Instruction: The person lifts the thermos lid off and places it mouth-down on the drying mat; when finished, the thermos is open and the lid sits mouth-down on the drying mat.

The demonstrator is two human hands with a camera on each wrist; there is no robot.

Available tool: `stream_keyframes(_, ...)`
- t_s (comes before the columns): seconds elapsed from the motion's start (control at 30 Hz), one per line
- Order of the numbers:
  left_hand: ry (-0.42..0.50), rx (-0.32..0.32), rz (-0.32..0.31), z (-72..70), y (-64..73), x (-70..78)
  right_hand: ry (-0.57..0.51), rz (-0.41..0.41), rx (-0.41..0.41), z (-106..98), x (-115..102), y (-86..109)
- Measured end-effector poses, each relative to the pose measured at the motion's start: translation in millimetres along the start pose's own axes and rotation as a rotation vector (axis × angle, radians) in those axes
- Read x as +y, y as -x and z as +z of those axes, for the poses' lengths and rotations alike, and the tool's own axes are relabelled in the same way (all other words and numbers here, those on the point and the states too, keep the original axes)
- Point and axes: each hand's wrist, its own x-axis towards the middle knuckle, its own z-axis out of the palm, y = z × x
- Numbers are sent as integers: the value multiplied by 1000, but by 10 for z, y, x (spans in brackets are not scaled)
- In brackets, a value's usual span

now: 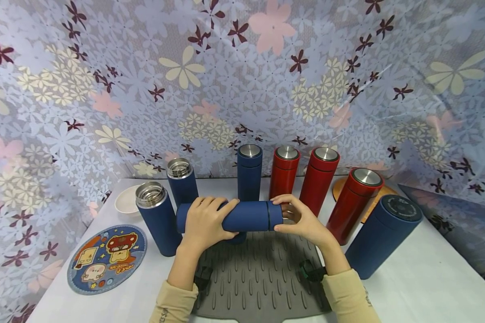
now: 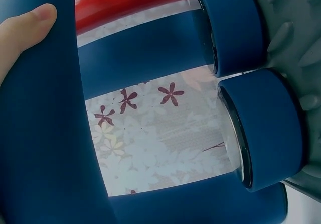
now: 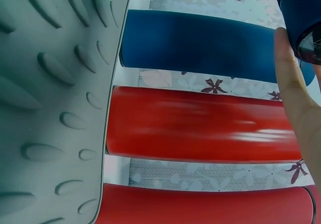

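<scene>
A dark blue thermos (image 1: 248, 216) lies level in the air over a grey mat. My left hand (image 1: 206, 222) grips its body, thumb along the near side. At the other end, my right hand (image 1: 303, 220) holds the lid (image 1: 275, 216) between thumb and fingers; a thin dark seam parts lid from body. Two loose blue lids, a nearer one (image 2: 276, 133) and a farther one (image 2: 238, 28), rest on the mat in the left wrist view. To the left stand two lidless blue thermoses, one in front (image 1: 157, 220) and one behind (image 1: 182, 184), their steel necks bare.
A capped blue thermos (image 1: 249, 179) and three red ones (image 1: 284, 172) stand behind and right of the grey mat (image 1: 262, 278). Another blue thermos (image 1: 384, 237) is at the right. Left lie a cartoon placemat (image 1: 107, 260) and white dish (image 1: 127, 201). A floral curtain (image 1: 226, 89) hangs behind.
</scene>
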Motion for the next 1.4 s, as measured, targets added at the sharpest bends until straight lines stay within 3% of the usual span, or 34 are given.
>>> stream_keyframes(0.33, -3, -13, 4, 14, 4, -10, 45, -84, -13, 0, -5, 5)
stream_keyframes(0.43, -4, -6, 5, 14, 4, -16, 49, -58, -16, 2, -15, -4)
stream_keyframes(0.8, -8, 8, 7, 17, 10, -32, 50, 180, -37, 20, -46, -38)
stream_keyframes(1.4, 6, 3, 21, 19, -2, -6, 69, 185, 0, -6, -49, -16)
